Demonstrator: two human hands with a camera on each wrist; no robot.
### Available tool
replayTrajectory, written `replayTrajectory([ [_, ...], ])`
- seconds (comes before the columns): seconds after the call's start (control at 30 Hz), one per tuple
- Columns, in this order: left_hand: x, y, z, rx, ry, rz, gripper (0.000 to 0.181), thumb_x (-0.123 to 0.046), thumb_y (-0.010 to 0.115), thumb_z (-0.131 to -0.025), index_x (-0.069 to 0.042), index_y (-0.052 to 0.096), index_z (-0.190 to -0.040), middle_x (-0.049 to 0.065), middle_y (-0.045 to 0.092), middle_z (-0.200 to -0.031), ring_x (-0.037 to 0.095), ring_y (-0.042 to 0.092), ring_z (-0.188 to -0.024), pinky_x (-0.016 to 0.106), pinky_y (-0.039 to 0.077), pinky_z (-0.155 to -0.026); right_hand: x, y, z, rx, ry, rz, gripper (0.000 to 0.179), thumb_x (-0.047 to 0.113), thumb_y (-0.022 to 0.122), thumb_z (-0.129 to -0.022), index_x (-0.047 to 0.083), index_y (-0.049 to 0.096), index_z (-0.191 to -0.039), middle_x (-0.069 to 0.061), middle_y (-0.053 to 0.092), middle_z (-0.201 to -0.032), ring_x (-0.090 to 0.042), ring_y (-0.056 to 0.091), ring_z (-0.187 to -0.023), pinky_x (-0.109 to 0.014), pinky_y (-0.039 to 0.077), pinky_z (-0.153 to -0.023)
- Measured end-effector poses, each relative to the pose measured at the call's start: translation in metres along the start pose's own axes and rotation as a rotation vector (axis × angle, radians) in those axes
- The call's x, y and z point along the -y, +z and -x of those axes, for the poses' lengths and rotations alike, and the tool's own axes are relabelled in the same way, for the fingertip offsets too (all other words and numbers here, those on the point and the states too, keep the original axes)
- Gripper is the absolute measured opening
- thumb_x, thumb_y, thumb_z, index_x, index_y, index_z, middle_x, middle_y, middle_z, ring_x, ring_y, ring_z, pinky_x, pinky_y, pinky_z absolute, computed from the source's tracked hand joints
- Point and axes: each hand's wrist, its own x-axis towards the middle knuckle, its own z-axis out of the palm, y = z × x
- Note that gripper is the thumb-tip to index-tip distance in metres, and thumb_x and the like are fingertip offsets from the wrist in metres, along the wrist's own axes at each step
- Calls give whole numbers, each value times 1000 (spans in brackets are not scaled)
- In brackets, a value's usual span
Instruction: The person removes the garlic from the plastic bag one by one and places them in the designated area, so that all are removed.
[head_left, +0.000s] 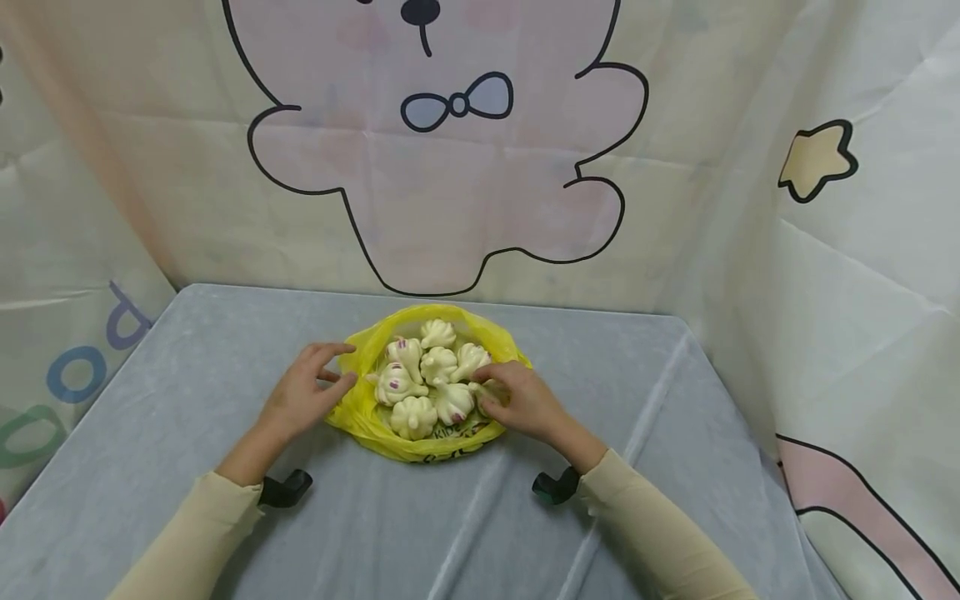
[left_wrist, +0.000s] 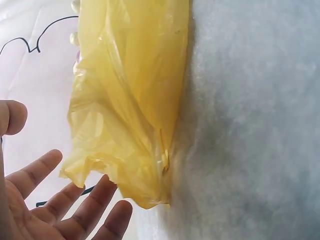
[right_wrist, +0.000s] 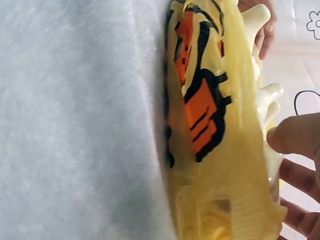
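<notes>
Several white garlic bulbs (head_left: 438,364), some marked with purple, lie in a yellow plastic bag (head_left: 360,433) whose mouth is spread wide. At the bag's right side my right hand (head_left: 521,402) has its thumb and fingers curled about a garlic bulb (right_wrist: 272,160), which it mostly hides in the head view. My left hand (head_left: 303,392) is at the bag's left rim, with fingers spread and nothing held. In the left wrist view, its fingertips (left_wrist: 107,185) are close to the crumpled edge of the bag; whether they touch it I cannot tell.
A grey cloth (head_left: 360,517) covers the table under the bag. Behind it hangs a pale backdrop (head_left: 690,167) with a cartoon figure. Black wrist mounts (head_left: 285,489) sit at both sleeve cuffs.
</notes>
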Motion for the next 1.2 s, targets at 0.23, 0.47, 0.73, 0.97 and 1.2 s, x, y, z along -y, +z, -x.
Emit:
replayTrajectory([
  [0.23,1,5,0,11,-40,9,46,-28,58,-94,-13,50,-137,16,44,-138,34,64,-98,35,55,-67,-3,5,1,-8,43,-3,26,15,70,-86,12,68,-112,-1,69,-110,-19,62,-102,-37,50,-88],
  [0.47,3,7,-1,17,-64,5,48,-22,59,-92,-12,48,-138,16,43,-142,34,63,-97,37,55,-69,-6,9,1,-50,31,-3,25,15,71,-84,12,68,-109,0,69,-107,-17,62,-99,-36,51,-86],
  [0.73,3,10,-3,0,-72,-17,50,-17,62,-89,-11,49,-137,17,46,-140,30,64,-92,33,54,-65,-5,3,3,-113,37,-48,25,11,70,-85,13,68,-109,0,70,-106,-17,63,-100,-37,52,-86],
  [0.97,2,12,-3,-12,-72,-10,51,-16,63,-88,-11,50,-137,17,48,-137,28,64,-89,31,54,-63,-4,-10,1,-195,50,-191,24,6,69,-83,13,67,-106,-2,70,-103,-19,63,-96,-45,52,-79],
  [1.2,2,11,-4,-14,-73,-19,51,-15,62,-88,-11,49,-137,18,46,-138,29,64,-90,30,53,-62,-2,-26,-4,-240,69,-235,22,10,70,-85,14,66,-107,-3,70,-104,-19,65,-95,-47,52,-79],
])
